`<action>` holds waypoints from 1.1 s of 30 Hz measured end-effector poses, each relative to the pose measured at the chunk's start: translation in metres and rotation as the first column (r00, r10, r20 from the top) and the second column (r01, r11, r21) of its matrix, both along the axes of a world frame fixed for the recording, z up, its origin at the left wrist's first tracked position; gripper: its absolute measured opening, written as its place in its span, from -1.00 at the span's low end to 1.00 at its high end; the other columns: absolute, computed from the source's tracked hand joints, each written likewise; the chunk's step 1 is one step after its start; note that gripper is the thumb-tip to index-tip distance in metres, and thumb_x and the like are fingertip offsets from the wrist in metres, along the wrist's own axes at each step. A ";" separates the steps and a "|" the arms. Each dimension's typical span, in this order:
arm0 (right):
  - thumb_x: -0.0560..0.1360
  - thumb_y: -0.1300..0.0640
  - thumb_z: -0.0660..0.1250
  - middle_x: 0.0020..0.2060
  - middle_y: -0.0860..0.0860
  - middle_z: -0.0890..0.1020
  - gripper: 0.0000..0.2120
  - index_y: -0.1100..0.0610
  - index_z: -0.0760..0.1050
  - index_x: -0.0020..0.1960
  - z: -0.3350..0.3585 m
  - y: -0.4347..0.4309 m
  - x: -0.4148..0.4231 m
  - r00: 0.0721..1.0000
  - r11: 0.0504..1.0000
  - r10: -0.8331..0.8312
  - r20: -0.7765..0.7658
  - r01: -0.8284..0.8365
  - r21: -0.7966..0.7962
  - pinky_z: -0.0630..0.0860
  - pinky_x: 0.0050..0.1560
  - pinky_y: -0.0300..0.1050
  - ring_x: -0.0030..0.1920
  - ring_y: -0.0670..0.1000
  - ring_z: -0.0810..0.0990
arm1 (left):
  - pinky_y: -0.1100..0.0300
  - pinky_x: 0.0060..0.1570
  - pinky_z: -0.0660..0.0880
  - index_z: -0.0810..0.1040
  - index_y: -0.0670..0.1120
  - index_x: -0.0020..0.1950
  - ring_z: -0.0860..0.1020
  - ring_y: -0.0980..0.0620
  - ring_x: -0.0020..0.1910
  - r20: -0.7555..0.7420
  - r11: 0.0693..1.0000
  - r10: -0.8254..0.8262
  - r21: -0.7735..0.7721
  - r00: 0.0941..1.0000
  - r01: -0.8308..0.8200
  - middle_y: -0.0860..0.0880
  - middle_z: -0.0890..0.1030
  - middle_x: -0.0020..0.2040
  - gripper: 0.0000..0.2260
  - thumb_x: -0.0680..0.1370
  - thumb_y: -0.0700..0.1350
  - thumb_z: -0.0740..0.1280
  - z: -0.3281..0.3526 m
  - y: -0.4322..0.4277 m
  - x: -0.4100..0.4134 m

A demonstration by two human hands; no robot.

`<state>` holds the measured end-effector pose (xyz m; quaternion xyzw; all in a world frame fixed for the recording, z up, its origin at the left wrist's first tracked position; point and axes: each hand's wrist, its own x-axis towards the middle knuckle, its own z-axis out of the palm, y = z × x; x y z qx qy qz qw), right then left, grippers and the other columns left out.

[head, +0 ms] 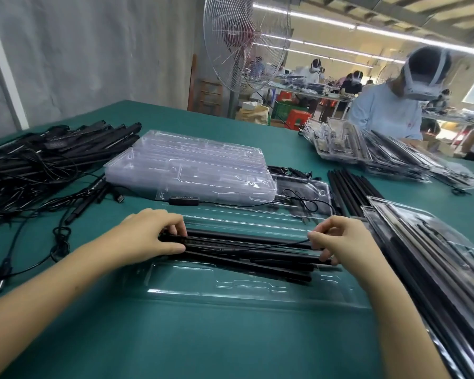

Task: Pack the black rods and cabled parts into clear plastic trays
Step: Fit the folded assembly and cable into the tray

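The left hand (pixel 153 233) and right hand (pixel 340 239) are each gripping one end of a small bundle of black rods (pixel 246 255), fingers curled over the top and thumbs tucked in at the near side, so neither hand is open. They are holding the bundle level and lengthwise over the open clear tray (pixel 230 294) lying on the green table (pixel 203 346), probably because the long channels run that way and the rods need lining up before they are pressed in. One or two rods nearest the person are lying askew across the tray, not seated in any channel. A thin cable (pixel 271 245) is running along the bundle toward the right fingers, which seem to be pinching it against the rods to keep it from snagging. Its inline controller (pixel 184 200) is lying just beyond the tray, at the foot of a stack (pixel 192 165) of empty trays kept within reach. The tangled pile (pixel 47 154) of cabled parts is sitting to the left, loose rods (pixel 350 187) to the right, and packed trays (pixel 422 255) are building up at the right edge.
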<state>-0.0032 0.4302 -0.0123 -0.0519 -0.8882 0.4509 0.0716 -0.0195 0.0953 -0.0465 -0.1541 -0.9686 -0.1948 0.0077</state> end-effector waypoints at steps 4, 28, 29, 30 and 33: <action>0.41 0.31 0.37 -0.49 0.08 0.59 -0.87 0.22 0.49 -0.30 -0.011 0.006 -0.003 0.987 0.969 -0.041 0.154 0.002 0.247 0.35 -0.62 -0.32 -0.63 -0.10 0.45 | 0.15 0.14 0.35 0.42 0.28 -0.01 0.40 0.17 0.07 -0.018 0.993 0.004 -0.115 1.000 -0.006 0.23 0.46 0.00 -0.85 0.48 0.17 0.34 0.005 0.004 0.002; 0.44 0.10 0.42 -0.22 -0.08 0.61 -0.79 0.00 0.63 0.08 -0.027 0.006 -0.014 0.988 0.907 0.110 0.109 -0.145 0.395 0.42 0.02 -0.17 0.07 0.08 0.48 | 0.48 -0.15 0.34 0.60 0.10 -0.03 0.44 0.28 -0.13 -0.161 0.951 -0.086 0.282 0.983 0.129 0.13 0.54 -0.11 -0.88 0.47 -0.07 0.44 -0.022 0.033 0.001; 0.44 0.09 0.43 -0.22 -0.08 0.61 -0.78 0.00 0.63 0.09 -0.027 0.007 -0.015 0.988 0.906 0.111 0.107 -0.145 0.398 0.42 0.01 -0.18 0.07 0.08 0.49 | 0.48 -0.16 0.34 0.58 0.11 -0.01 0.45 0.26 -0.15 -0.153 0.947 -0.065 0.302 0.986 0.109 0.14 0.52 -0.09 -0.86 0.46 -0.06 0.45 -0.023 0.032 0.001; 0.43 0.08 0.43 -0.22 -0.08 0.61 -0.78 0.00 0.63 0.08 -0.027 0.007 -0.015 0.989 0.902 0.109 0.103 -0.142 0.409 0.43 0.05 -0.16 0.07 0.07 0.49 | 0.48 -0.16 0.34 0.56 0.12 0.00 0.45 0.26 -0.16 -0.143 0.943 -0.045 0.321 0.989 0.090 0.15 0.50 -0.07 -0.83 0.46 -0.04 0.45 -0.023 0.032 0.001; 0.43 0.03 0.42 -0.22 -0.12 0.59 -0.79 -0.06 0.62 0.07 -0.030 0.004 -0.016 0.994 0.866 0.079 0.075 -0.106 0.488 0.44 0.15 -0.05 0.10 0.05 0.47 | 0.49 -0.18 0.33 0.55 0.16 -0.03 0.46 0.28 -0.17 -0.121 0.939 -0.020 0.339 0.992 0.060 0.17 0.49 -0.09 -0.84 0.45 -0.02 0.46 -0.024 0.030 0.001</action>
